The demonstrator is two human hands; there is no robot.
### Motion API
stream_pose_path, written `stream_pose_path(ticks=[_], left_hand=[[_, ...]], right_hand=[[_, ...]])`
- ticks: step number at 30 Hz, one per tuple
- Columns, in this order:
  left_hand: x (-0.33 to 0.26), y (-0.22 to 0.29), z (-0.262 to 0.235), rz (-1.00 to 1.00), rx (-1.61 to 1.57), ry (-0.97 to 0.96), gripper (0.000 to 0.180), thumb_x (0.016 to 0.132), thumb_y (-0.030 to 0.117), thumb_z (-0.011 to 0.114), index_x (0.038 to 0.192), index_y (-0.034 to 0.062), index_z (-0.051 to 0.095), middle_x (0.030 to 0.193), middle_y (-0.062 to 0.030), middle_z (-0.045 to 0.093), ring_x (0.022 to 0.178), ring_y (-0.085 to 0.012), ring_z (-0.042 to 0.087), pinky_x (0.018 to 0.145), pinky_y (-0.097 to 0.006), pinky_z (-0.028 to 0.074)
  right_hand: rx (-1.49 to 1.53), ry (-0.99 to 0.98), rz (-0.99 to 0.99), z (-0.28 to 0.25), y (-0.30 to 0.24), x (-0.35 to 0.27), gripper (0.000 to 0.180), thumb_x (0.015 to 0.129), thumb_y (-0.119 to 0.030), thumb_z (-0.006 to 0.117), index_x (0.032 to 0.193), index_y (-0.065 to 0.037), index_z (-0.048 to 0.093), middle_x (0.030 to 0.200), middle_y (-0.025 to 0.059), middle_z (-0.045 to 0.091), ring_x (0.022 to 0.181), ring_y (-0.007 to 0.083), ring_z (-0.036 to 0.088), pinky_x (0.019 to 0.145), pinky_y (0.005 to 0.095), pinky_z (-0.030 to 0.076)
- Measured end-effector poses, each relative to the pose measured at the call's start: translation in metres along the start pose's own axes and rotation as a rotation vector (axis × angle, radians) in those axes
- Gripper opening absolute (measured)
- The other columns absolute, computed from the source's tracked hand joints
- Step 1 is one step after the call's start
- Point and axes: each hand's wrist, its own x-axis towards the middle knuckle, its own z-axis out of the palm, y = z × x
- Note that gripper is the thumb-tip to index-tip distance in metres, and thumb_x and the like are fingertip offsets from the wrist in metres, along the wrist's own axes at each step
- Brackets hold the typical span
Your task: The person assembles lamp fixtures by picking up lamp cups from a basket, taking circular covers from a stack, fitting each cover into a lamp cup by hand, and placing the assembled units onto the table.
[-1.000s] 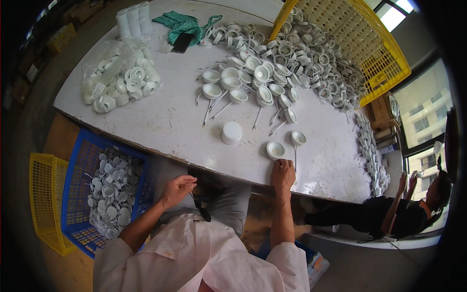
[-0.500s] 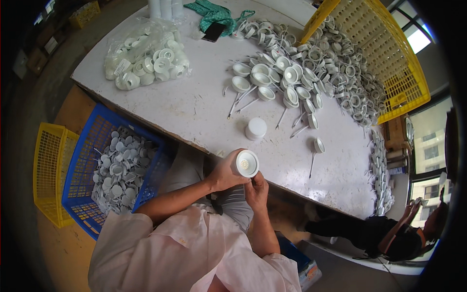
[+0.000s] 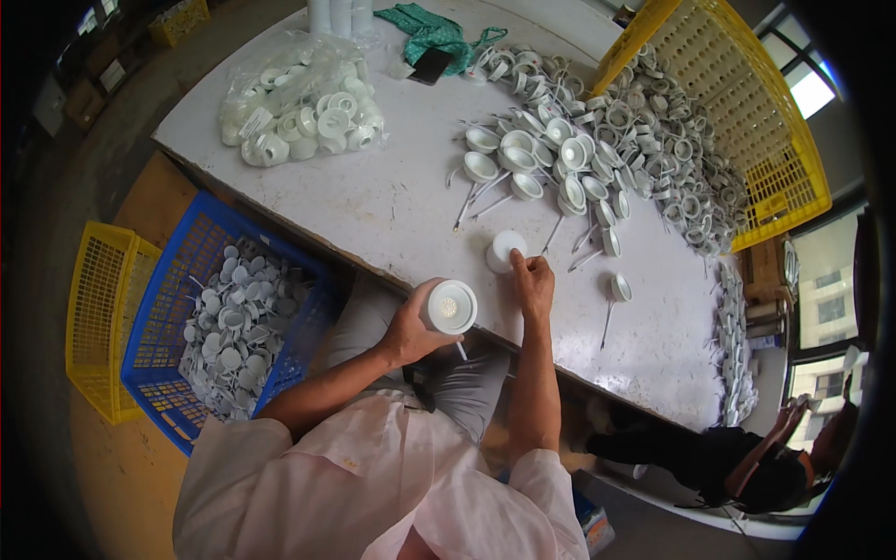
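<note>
My left hand (image 3: 411, 329) is wrapped round a white cup-shaped lamp housing (image 3: 465, 326), held over the table's front edge. Its open face is turned up and a round LED board (image 3: 449, 307) shows inside; a short white cable hangs below. My right hand (image 3: 533, 286) reaches over the table and pinches the right edge of a white round cover (image 3: 505, 248), which appears to sit on top of a short stack. Its thumb and index finger are closed on the rim; the other fingers are curled. A single housing with its cable (image 3: 620, 287) lies to the right.
Many cabled housings (image 3: 574, 154) and white rings (image 3: 667, 140) are heaped at the back right beside a tipped yellow crate (image 3: 803, 201). A clear bag of white rings (image 3: 308, 112) stands back left. A blue basket (image 3: 149, 327) of discs is at left. Another person (image 3: 765, 467) is at right.
My right hand has left the housing and moved up and right onto the white cover. My left hand, with the housing, has shifted slightly left, and the cable now shows. The view has shifted slightly.
</note>
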Motion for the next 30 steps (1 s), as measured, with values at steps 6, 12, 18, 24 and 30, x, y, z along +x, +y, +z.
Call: stream_pose_path(ticks=[6, 12, 18, 24, 30], left_hand=[[0.0, 0.001, -0.007, 0.016, 0.083, -0.013, 0.08, 0.066, 0.003, 0.082, 0.133, 0.0021, 0.037, 0.123, -0.0103, 0.053, 0.115, -0.0179, 0.051, 0.098, -0.031, 0.042], [-0.001, 0.002, -0.001, 0.022, 0.035, -0.032, 0.078, 0.067, 0.002, 0.08, 0.132, 0.0019, 0.037, 0.122, -0.0103, 0.054, 0.115, -0.0179, 0.052, 0.097, -0.031, 0.043], [-0.004, 0.002, -0.004, 0.03, 0.065, -0.026, 0.076, 0.067, 0.002, 0.08, 0.132, 0.0012, 0.039, 0.122, -0.0108, 0.054, 0.115, -0.0178, 0.052, 0.097, -0.031, 0.043], [0.002, 0.01, -0.005, 0.009, 0.041, -0.036, 0.076, 0.068, 0.004, 0.08, 0.132, 0.0008, 0.039, 0.122, -0.0109, 0.054, 0.115, -0.0178, 0.052, 0.097, -0.031, 0.043], [0.004, 0.012, -0.003, -0.033, 0.031, -0.064, 0.078, 0.069, 0.005, 0.079, 0.133, 0.001, 0.036, 0.124, -0.0104, 0.052, 0.116, -0.0178, 0.05, 0.098, -0.031, 0.042]], right_hand=[[0.366, -0.05, 0.056, 0.001, 0.003, -0.006, 0.028, 0.087, -0.028, 0.064, 0.073, -0.006, 0.053, 0.062, 0.0003, 0.053, 0.055, 0.009, 0.046, 0.052, 0.0242, 0.038], [0.739, -0.1, 0.222, -0.001, 0.02, -0.005, 0.018, 0.089, -0.02, 0.06, 0.076, -0.009, 0.054, 0.063, -0.0001, 0.054, 0.052, 0.0075, 0.047, 0.046, 0.0196, 0.036], [1.055, -0.119, 0.281, -0.009, 0.012, -0.028, 0.007, 0.089, -0.01, 0.058, 0.086, -0.005, 0.054, 0.073, 0.0029, 0.059, 0.06, 0.0099, 0.055, 0.051, 0.0198, 0.041], [1.123, -0.136, 0.31, -0.014, -0.01, -0.063, 0.005, 0.089, -0.007, 0.057, 0.091, -0.003, 0.054, 0.074, 0.0049, 0.06, 0.06, 0.0114, 0.057, 0.049, 0.0193, 0.042], [1.154, -0.184, 0.334, -0.013, -0.007, -0.081, 0.007, 0.088, -0.005, 0.058, 0.094, -0.001, 0.055, 0.077, 0.0065, 0.061, 0.06, 0.0112, 0.056, 0.05, 0.0201, 0.043]])
